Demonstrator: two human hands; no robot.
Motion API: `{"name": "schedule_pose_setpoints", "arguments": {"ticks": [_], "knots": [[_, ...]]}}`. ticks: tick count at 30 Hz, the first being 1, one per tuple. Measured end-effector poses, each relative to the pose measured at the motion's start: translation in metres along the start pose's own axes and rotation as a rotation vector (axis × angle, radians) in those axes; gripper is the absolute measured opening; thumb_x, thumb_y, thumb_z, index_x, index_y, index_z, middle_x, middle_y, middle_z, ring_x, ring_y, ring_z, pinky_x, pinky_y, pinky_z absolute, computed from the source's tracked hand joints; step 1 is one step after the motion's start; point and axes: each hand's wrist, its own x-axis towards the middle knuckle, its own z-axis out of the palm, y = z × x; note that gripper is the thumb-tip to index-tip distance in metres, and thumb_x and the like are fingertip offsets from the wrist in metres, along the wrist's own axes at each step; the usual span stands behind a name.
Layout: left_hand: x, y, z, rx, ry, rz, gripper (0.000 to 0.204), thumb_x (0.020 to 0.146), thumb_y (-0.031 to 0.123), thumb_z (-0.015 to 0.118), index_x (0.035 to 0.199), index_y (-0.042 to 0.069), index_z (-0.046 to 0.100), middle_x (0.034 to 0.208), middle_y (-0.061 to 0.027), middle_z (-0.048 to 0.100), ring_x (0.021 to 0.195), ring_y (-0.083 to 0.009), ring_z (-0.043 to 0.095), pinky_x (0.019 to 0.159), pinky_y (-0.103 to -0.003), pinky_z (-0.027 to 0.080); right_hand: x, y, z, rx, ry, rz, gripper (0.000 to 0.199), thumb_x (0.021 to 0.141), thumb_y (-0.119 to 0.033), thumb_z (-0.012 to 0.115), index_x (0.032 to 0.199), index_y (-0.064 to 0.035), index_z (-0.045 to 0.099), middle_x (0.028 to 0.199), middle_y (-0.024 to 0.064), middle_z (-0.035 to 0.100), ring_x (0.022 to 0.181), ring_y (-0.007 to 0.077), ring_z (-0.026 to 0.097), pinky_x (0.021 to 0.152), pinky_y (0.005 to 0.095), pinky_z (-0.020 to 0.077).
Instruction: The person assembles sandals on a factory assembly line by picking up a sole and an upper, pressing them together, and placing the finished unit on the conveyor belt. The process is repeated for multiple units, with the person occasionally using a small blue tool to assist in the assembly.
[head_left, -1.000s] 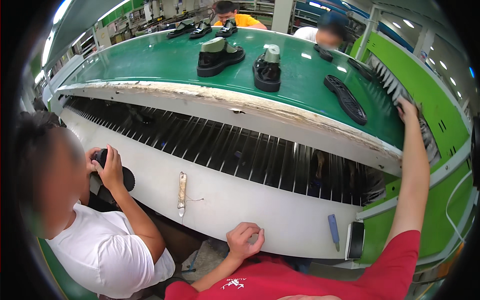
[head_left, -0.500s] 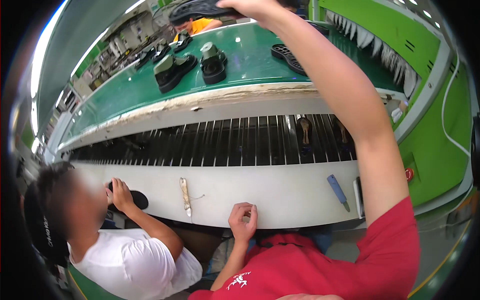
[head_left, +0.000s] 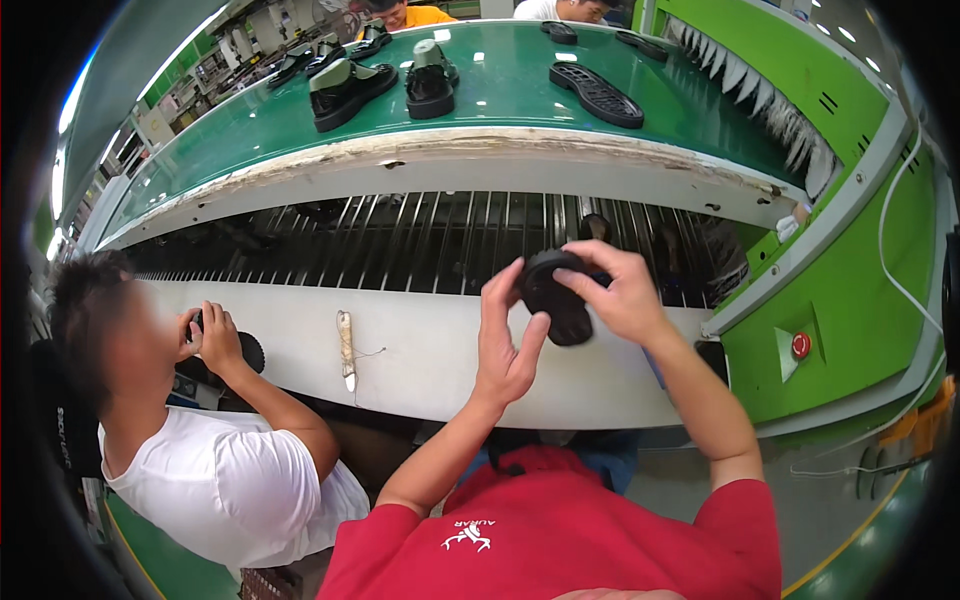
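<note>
Black shoe sole is up in front of the chest, above the white tabletop — right hand clamped over its top, left hand spread flat against its side. Picked up and under inspection, I'd say — not yet set on the green conveyor, where 2 shoes ride.

Toward three o'clock, a small pale label plate, four-sided and slightly skewed, sat on the green panel, with a round red button at its upper right. Near six o'clock, a small white emblem with a line of white lettering marked the red shirt. At eight o'clock, white lettering ran up a black chair back. No packages or screens showed.
</note>
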Motion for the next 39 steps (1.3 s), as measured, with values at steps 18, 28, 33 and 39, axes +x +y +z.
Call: {"name": "schedule_pose_setpoints", "arguments": {"ticks": [18,28,33,39], "knots": [[-0.056,-0.03,-0.003,0.149,0.083,-0.114,0.026,0.097,0.001,0.083,0.121,-0.002,0.074,0.104,-0.0128,0.077,0.089,-0.0205,0.072,0.084,-0.034,0.058,-0.11,0.029,0.087,0.068,0.458,-0.028,0.041,0.099,-0.012,0.085,0.136,-0.0013,0.07,0.101,0.0132,0.073,0.092,0.0229,0.071,0.086,0.0347,0.0579],[0.024,0.042,0.001,0.012,0.065,-0.06,0.03,0.094,0.003,0.091,0.121,-0.003,0.08,0.095,-0.0047,0.078,0.084,-0.0083,0.072,0.076,-0.023,0.057,-0.068,-0.03,0.051,0.558,0.458,0.095,0.027,0.109,-0.019,0.079,0.126,0.0007,0.072,0.102,0.0036,0.079,0.092,0.0085,0.072,0.084,0.0262,0.0578],[0.028,0.033,0.003,-0.219,0.043,-0.303,0.023,0.097,0.004,0.089,0.118,-0.004,0.083,0.1,-0.006,0.082,0.088,-0.008,0.073,0.08,-0.023,0.058,-0.065,-0.021,0.048,0.752,0.387,0.193,0.026,0.115,-0.023,0.072,0.124,0.0015,0.073,0.105,0.0019,0.078,0.093,0.0044,0.069,0.083,0.0229,0.0563],[0.022,-0.006,0.003,-0.404,0.042,-0.472,0.019,0.101,0.009,0.086,0.114,-0.004,0.083,0.102,-0.0081,0.083,0.089,-0.0088,0.074,0.084,-0.024,0.059,-0.061,0.011,0.056,1.034,0.31,0.351,0.026,0.115,-0.027,0.07,0.119,-0.0012,0.075,0.108,0.0008,0.078,0.098,0.0053,0.069,0.089,0.0247,0.0559]]}}
